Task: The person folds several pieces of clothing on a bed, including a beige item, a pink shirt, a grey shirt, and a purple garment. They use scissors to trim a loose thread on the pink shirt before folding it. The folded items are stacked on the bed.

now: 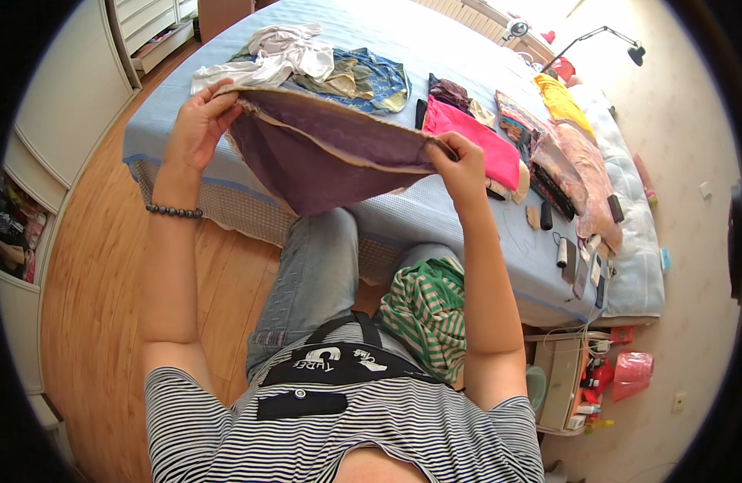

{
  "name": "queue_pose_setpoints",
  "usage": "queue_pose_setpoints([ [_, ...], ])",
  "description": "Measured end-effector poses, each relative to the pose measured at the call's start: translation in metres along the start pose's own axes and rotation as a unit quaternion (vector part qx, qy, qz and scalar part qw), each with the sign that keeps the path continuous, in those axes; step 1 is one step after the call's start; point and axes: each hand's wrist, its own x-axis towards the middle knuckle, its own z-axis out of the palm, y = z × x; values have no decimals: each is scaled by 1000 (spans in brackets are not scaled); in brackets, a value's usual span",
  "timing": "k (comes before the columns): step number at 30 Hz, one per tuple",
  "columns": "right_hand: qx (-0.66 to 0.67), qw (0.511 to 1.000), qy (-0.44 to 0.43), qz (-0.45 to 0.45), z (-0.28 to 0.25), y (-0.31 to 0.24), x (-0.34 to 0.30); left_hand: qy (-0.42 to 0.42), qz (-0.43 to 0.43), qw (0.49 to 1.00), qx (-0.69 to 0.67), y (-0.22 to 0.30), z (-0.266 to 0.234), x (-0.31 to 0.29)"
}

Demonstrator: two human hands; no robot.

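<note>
A dark purple piece of clothing point(323, 153) with a pale tan edge hangs stretched between my two hands, above the near side of the bed; its exact kind is unclear. My left hand point(198, 129) pinches its upper left corner, a dark bead bracelet on that wrist. At the other end of the edge, my right hand point(461, 165) is closed on the right corner. The middle of the cloth sags toward my knees. On my lap lies a crumpled green-and-white striped garment point(423, 310).
A blue-covered bed point(371, 30) fills the space ahead. White clothes point(286, 56) and a blue patterned cloth point(379, 80) lie beyond my hands. Right of them are a bright pink folded cloth point(476, 141), a yellow cloth point(564, 105) and small items. A bedside cabinet point(560, 378) stands lower right.
</note>
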Motion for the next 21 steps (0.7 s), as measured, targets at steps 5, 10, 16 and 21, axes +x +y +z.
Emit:
queue_pose_setpoints([
  [5, -177, 965, 193, -13, -21, -8, 9, 74, 223, 832, 503, 21, 16, 5],
  [10, 52, 990, 111, 77, -29, -14, 15, 75, 342, 688, 636, 21, 0, 18],
  [16, 260, 952, 45, 156, -31, -9, 31, -18, 10, 980, 197, 12, 17, 40],
  [21, 338, 932, 77, 104, -14, 18, 78, 16, 82, 990, 117, 6, 21, 85],
])
